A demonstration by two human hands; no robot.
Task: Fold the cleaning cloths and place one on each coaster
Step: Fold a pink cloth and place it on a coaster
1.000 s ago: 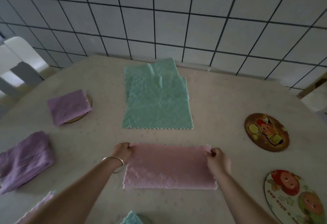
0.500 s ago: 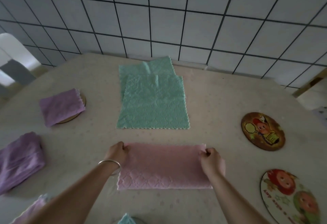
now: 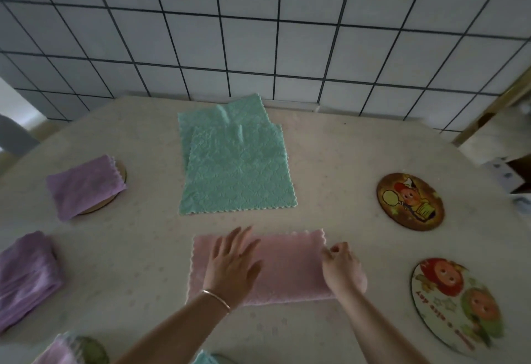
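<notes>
Left fingers (image 3: 238, 246) are spread flat on the pink cloth (image 3: 287, 266), probably pinning it, while the right hand (image 3: 342, 268) pinches the far-right corner to fold over. Bare coaster (image 3: 410, 201) sits beyond-right.

The folded purple cloth (image 3: 83, 187) hides most of its coaster (image 3: 116, 184).
</notes>
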